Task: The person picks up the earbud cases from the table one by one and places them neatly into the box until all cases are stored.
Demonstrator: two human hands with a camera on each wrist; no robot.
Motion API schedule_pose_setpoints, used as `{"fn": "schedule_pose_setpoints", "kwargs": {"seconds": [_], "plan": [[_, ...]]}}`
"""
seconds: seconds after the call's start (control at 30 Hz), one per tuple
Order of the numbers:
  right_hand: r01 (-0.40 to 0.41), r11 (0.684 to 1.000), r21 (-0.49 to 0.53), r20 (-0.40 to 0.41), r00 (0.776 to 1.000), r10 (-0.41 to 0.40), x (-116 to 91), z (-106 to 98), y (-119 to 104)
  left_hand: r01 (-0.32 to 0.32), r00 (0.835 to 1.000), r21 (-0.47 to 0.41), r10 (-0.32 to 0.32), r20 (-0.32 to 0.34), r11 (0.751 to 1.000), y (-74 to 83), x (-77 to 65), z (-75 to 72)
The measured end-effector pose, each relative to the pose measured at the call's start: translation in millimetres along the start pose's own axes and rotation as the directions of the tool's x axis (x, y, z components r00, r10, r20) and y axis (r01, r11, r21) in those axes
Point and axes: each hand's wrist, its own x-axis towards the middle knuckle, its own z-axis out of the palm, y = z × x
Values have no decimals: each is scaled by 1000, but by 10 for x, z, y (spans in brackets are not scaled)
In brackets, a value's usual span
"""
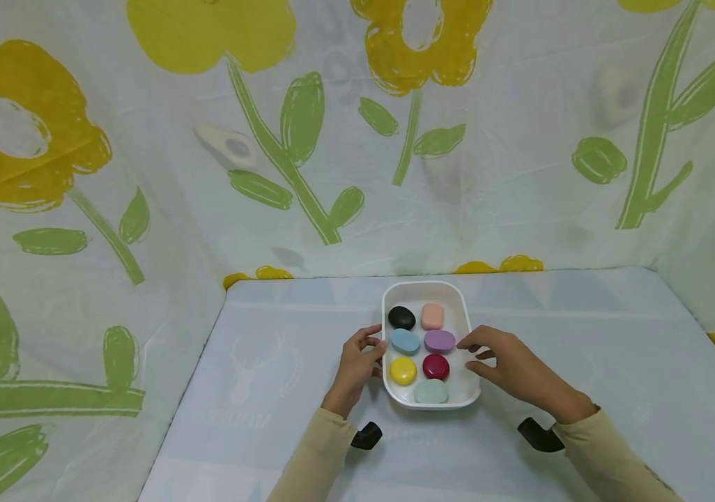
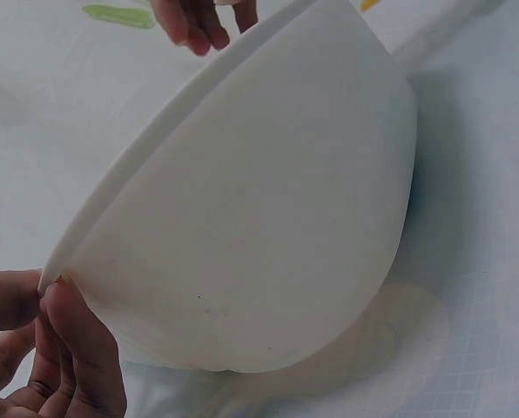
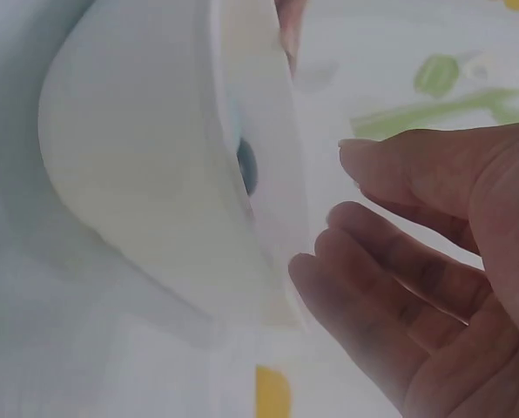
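Note:
A white rounded tray holds several smooth coloured pieces, soap-like in shape: black, pink, blue, purple, yellow, dark red and pale green. My left hand pinches the tray's left rim between thumb and fingers, as the left wrist view shows closely. Over the right rim, my right hand hovers with loosely bent fingers and nothing between them. Its fingertips are close to the rim in the right wrist view. The tray wall hides the pieces in the left wrist view.
The tray stands on a pale table toward its far edge. A white curtain printed with yellow flowers rises behind and beside the table. Black wrist-mounted parts stick out by both sleeves.

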Motion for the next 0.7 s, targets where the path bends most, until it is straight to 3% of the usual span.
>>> {"fn": "schedule_pose_setpoints", "kwargs": {"seconds": [0.37, 0.7], "plan": [[18, 1000, -22, -142, 990, -21, -167, -127, 206, -19, 1000, 13, 19, -1, 1000, 12, -13, 5], [7, 1000, -30, -205, 979, -13, -297, -134, 411, 8, 1000, 17, -8, -3, 1000, 33, -21, 10]]}}
